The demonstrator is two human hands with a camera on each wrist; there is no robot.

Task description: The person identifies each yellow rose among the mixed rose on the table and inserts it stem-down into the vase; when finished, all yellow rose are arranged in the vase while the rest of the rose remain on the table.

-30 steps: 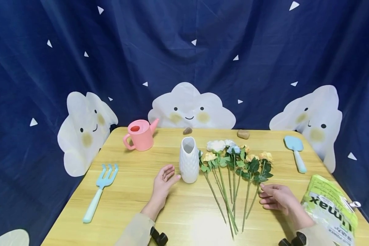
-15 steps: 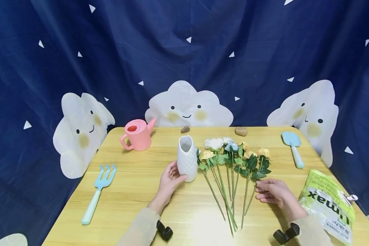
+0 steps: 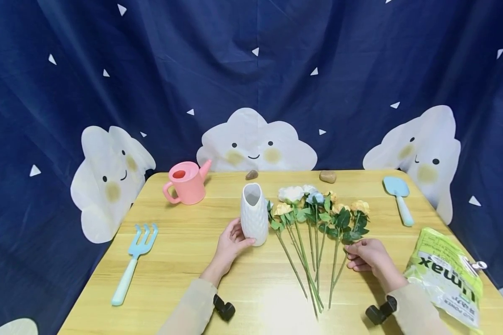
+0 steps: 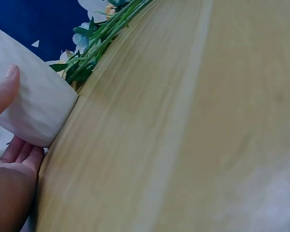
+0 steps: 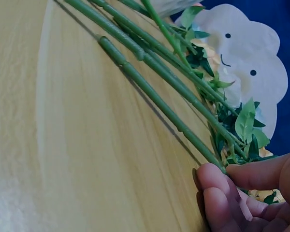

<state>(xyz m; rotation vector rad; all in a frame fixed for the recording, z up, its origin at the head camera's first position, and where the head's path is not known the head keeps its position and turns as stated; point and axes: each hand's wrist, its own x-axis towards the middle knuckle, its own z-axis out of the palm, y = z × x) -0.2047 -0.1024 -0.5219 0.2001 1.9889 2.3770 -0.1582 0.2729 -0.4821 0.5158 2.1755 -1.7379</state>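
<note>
My left hand [image 3: 229,246] holds the white textured vase [image 3: 254,221] low on its left side. In the left wrist view the thumb lies against the vase wall [image 4: 38,101] and the other fingers curl near its base. The vase stands upright on the table. Right of it lie several long-stemmed flowers [image 3: 314,197], white, blue and yellow, blooms toward the back. With thumb and forefinger my right hand [image 3: 370,256] pinches the rightmost yellow flower [image 3: 360,206] by its green stem [image 5: 166,113], just below the leaves. That stem still lies along the table.
A pink watering can [image 3: 187,184] stands back left, with a blue hand fork [image 3: 136,260] nearer me. Two stones [image 3: 328,176] sit at the back edge. A blue trowel [image 3: 397,193] and a green-white bag [image 3: 444,274] with a clip lie at the right. A curtain hangs behind.
My left hand has moved right and taken hold of the vase. The right hand has shifted slightly left and now pinches the flower stem. The head view has tilted slightly.
</note>
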